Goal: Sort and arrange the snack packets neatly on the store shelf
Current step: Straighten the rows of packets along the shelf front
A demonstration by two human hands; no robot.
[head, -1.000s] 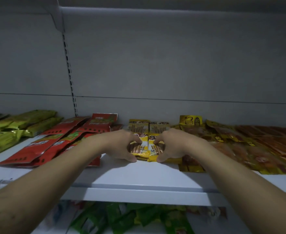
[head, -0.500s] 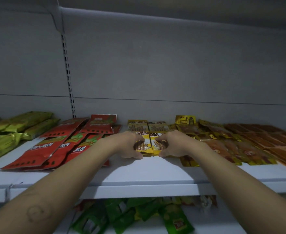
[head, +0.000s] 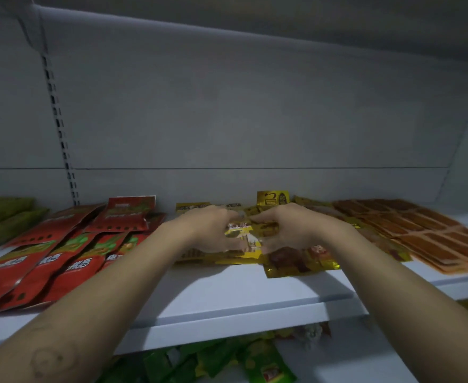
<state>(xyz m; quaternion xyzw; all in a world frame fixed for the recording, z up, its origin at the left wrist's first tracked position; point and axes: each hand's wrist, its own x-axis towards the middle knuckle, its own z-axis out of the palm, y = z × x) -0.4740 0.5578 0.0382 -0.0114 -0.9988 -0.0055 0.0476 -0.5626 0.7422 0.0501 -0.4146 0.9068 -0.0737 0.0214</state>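
Both hands drawing closer than before: left hand [head: 208,230] and right hand [head: 290,230] gripping yellow packets [head: 245,237], fingertips nearly meeting, mid shelf [head: 227,294]; red packets [head: 61,258] lying left, orange packets [head: 420,230] right.

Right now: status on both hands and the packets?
Both grip the yellow packets: left hand, right hand. Stack lies on the shelf. Close left, red packets; overlapping right, brown packets.

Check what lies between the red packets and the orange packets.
Head view: yellow packets, gripped by the left hand and right hand, then gold-brown packets to their right.
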